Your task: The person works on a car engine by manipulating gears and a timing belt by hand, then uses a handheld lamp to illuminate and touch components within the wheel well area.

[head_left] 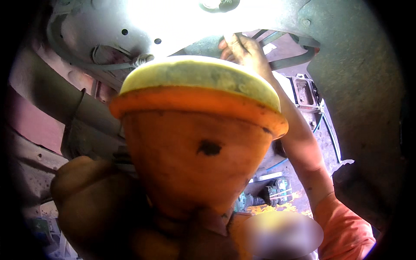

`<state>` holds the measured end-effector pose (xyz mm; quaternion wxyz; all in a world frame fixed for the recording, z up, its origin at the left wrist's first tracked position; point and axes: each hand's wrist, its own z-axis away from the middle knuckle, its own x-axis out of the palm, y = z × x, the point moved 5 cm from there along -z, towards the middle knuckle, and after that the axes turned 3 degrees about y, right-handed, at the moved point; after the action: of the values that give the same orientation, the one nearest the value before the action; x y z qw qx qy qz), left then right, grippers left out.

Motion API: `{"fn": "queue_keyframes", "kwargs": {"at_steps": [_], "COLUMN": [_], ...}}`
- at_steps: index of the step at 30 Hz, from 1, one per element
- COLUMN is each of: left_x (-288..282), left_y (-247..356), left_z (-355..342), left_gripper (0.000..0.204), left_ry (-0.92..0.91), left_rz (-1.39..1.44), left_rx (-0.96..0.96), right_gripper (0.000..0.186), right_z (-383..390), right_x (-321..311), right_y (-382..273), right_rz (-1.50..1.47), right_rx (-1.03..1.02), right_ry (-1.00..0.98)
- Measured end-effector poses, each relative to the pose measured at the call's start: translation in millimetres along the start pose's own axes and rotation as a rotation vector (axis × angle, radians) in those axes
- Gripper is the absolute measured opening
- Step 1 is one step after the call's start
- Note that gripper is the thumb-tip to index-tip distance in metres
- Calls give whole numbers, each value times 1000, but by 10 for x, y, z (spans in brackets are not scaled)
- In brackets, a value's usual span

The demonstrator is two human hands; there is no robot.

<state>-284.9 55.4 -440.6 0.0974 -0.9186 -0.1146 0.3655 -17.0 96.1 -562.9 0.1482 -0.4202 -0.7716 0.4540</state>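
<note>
A large orange work lamp [190, 143] with a yellowish rim fills the middle, very close. Its wide end points up and away, and its narrow end sits low in the view. My left hand [91, 199], dark in shadow, is closed at that narrow lower end; most of its fingers are lost in the dark. My right hand does not show. Beyond the lamp, another person's bare arm [299, 134] in an orange-red sleeve [344, 225] reaches up. That person's hand [247, 52] is bent at the lower edge of a brightly lit metal panel [173, 21].
Overhead, a hose [91, 65] runs along the panel. A dark curved metal part [359, 95] hangs at the right, with more frame parts at the left. Lower down lie a green and black power tool [277, 190], a metal bracket [304, 91] and a thin blue line.
</note>
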Motion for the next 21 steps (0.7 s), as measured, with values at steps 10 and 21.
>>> {"fn": "queue_keyframes", "kwargs": {"at_steps": [10,21], "left_x": [76,157], "left_y": [12,5], "left_z": [-64,-145], "left_gripper": [92,91], "left_ry": [40,47], "left_rz": [53,53], "left_rx": [10,17], "right_gripper": [58,41], "right_z": [-12,-52], "right_x": [-17,-60], "right_y": [-117,-179], "right_rz": [-110,4], "right_rx": [43,-55], "right_ry": [6,131]}}
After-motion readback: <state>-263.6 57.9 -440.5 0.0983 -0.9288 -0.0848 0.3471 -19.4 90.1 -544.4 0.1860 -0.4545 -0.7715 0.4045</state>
